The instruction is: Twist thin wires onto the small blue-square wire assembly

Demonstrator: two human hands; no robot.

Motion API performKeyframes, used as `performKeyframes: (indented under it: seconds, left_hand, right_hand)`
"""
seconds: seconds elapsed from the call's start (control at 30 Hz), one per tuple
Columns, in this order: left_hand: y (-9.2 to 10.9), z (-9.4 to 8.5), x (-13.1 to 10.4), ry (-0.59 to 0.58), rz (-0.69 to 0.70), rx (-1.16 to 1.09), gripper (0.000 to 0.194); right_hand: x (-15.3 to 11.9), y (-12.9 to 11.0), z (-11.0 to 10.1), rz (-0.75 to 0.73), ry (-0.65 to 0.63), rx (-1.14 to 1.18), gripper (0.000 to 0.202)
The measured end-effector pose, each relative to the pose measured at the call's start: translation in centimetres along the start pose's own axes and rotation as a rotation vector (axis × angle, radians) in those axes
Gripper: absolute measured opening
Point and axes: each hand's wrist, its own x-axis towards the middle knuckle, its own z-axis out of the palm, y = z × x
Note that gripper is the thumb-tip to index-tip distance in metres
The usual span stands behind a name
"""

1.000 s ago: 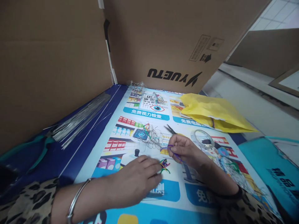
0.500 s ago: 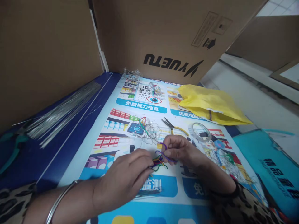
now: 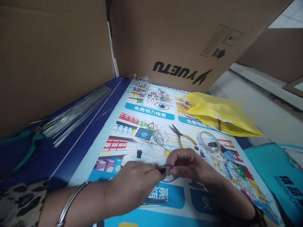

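Observation:
My left hand [image 3: 134,186], with a silver bangle on its wrist, pinches a small bundle of coloured strands [image 3: 162,169] over the printed sheet. Red, green and purple show in it. Whether the strands are cord or coated wire I cannot tell. Close against it, my right hand [image 3: 188,165] has thumb and forefinger closed on a purple strand [image 3: 169,166] that loops at the bundle's end. My fingers hide most of the bundle. Just beyond my hands lie a tangle of thin wire [image 3: 157,137] with green and red bits, and yellow-handled pliers [image 3: 181,136].
A roll of clear tape [image 3: 210,142] and more tangled wire [image 3: 236,173] lie to the right. Further out are a yellow bag [image 3: 224,110] and a teal bag [image 3: 265,167]. Straight wires [image 3: 78,112] and teal-handled pliers [image 3: 33,148] lie left. Cardboard [image 3: 165,37] stands behind.
My hands have come together at the bundle, the right one now touching or nearly touching the left. The purple strand is drawn in close to the bundle. The whole view has shifted slightly.

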Motion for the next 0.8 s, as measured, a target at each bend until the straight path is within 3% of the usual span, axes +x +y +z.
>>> performKeyframes:
  seconds: [0.1,0.27,0.37,0.5,0.67,0.8]
  left_hand:
    - [-0.1,-0.2,0.0,-0.052,0.073,0.061,0.017]
    - [0.0,-0.1,-0.3,-0.094,0.114,0.126,0.022]
    - [0.2,-0.4,-0.2,-0.041,0.123,0.113,0.03]
    - [0.5,-0.8,-0.1,0.087,0.092,0.044,0.013]
    - [0.8,-0.9,-0.1,0.057,-0.038,-0.088,0.019]
    - [1.0,-0.9,0.1,0.083,-0.328,-0.329,0.013]
  right_hand:
    - [-0.1,-0.1,-0.9,-0.107,0.087,0.009,0.008]
    - [0.4,0.3,-1.3,-0.163,0.394,0.133,0.012]
    - [1.0,0.7,-0.9,-0.131,0.5,0.163,0.017]
    - [1.7,1.3,-0.5,-0.122,0.573,0.209,0.02]
    - [1.8,2.2,-0.5,-0.146,0.596,0.168,0.027]
    - [1.7,2.9,-0.4,-0.187,0.597,0.051,0.015]
